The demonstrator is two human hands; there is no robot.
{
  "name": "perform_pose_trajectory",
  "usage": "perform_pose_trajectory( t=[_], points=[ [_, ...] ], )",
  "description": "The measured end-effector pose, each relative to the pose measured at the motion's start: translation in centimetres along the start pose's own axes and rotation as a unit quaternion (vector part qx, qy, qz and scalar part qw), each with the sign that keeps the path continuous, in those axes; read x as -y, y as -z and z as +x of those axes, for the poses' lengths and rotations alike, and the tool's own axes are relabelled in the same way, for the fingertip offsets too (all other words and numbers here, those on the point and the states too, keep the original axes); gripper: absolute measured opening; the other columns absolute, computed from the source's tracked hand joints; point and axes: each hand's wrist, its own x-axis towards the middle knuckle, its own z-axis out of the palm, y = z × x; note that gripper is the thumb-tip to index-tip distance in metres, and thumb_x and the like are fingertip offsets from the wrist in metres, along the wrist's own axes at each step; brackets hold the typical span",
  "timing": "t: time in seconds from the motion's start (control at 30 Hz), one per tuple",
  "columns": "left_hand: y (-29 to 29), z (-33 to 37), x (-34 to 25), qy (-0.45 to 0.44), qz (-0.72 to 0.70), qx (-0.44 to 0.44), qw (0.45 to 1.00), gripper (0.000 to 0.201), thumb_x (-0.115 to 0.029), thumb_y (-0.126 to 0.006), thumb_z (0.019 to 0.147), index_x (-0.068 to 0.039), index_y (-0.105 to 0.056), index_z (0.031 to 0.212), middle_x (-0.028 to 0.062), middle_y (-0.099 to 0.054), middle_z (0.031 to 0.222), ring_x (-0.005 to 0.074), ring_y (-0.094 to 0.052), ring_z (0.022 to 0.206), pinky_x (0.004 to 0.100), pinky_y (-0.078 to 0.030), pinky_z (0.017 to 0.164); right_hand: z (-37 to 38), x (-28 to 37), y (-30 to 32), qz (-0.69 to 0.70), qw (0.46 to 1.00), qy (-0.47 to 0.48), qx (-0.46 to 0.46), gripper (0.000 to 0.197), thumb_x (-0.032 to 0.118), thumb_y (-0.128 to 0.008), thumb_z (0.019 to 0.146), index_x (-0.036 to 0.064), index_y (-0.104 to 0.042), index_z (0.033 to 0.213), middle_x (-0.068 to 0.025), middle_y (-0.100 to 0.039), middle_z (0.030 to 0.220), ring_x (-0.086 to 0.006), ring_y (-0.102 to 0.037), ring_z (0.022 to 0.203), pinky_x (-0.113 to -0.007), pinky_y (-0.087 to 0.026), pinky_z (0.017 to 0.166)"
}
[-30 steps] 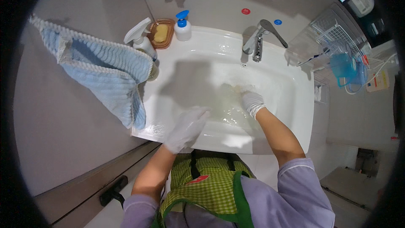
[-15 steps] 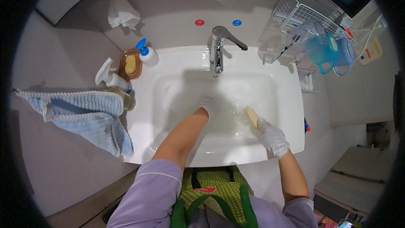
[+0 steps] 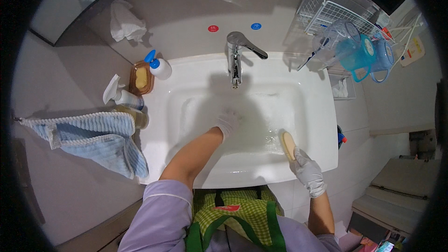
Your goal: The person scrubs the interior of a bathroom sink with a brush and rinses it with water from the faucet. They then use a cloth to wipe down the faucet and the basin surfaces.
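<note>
The white washbasin (image 3: 156, 158) holds shallow, cloudy water with some suds. My left hand (image 3: 227, 125), in a thin white glove, is down in the middle of the basin. Its fingers stretch forward and look blurred by the water, with nothing seen in them. My right hand (image 3: 308, 172), gloved too, is closed around the near end of a cream-coloured scrub brush (image 3: 288, 144). That brush is tilted over the basin's right front part, its rounded head pointing away from me. Behind my left hand stands the chrome faucet (image 3: 235, 60).
Along the left rim are a pump bottle (image 3: 161, 69), a soap dish (image 3: 148, 84) with yellow soap, and a spray bottle (image 3: 128, 99). A blue towel (image 3: 98, 133) hangs at left. Clear and blue cups (image 3: 359, 56) and a wire basket (image 3: 345, 16) hang at right.
My right hand and the brush have drawn back toward the basin's front edge. My left hand has shifted slightly left and nearer. The whole view has moved a little.
</note>
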Motion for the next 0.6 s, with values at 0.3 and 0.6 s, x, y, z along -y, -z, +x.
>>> perform_pose_trajectory(
  t=[0.3,0.6],
  points=[
    [-2.7,2.7,0.2,0.065,-0.033,0.136,0.988,0.036,-0.022,-0.054,0.093,-0.008,-0.065,0.125,0.0157,-0.059,0.133,0.0375,-0.055,0.121,0.0548,-0.04,0.102,0.3,0.5,-1.0,0.005,0.995,0.071,-0.068,0.042,0.02,-0.061,0.093,0.0161,-0.059,0.134,-0.0183,-0.068,0.107,-0.0396,-0.067,0.09,-0.045,-0.054,0.081],
    [-2.9,1.6,0.0,0.03,-0.012,0.036,0.999,0.037,-0.028,-0.055,0.091,-0.009,-0.068,0.12,0.0148,-0.066,0.125,0.0393,-0.058,0.119,0.061,-0.04,0.1,2.3,0.5,-0.4,-0.21,0.972,0.065,0.087,0.037,0.022,-0.06,0.09,0.0053,-0.062,0.123,-0.0174,-0.069,0.1,-0.0322,-0.068,0.083,-0.044,-0.055,0.069]
  ],
)
